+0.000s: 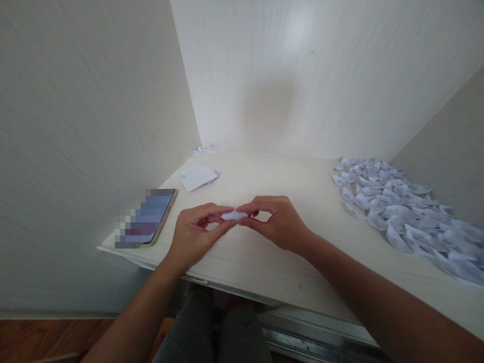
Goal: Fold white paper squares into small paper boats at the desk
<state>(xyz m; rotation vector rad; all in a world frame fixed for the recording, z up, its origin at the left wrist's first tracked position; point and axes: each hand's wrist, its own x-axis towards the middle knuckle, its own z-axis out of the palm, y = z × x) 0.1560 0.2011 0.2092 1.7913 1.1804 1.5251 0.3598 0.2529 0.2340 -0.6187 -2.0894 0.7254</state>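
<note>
A small folded piece of white paper [233, 215] is pinched between both hands, just above the pale tabletop [280, 176]. My left hand [196, 229] grips its left end between thumb and fingertips. On the other end, my right hand [275, 222] closes thumb and index finger in the same way. Fingertips cover parts of the paper, so its full shape is hidden. Flat white paper pieces [199, 176] lie in a loose stack beyond my left hand. To the right spreads a large pile of folded white paper pieces [393, 206].
A phone [149, 217], partly blurred out, lies at the table's left edge. Small white scraps [207, 148] sit in the far left corner. Pale panels enclose the table at the left, back and right. An open drawer [302, 335] shows below the front edge, near my legs.
</note>
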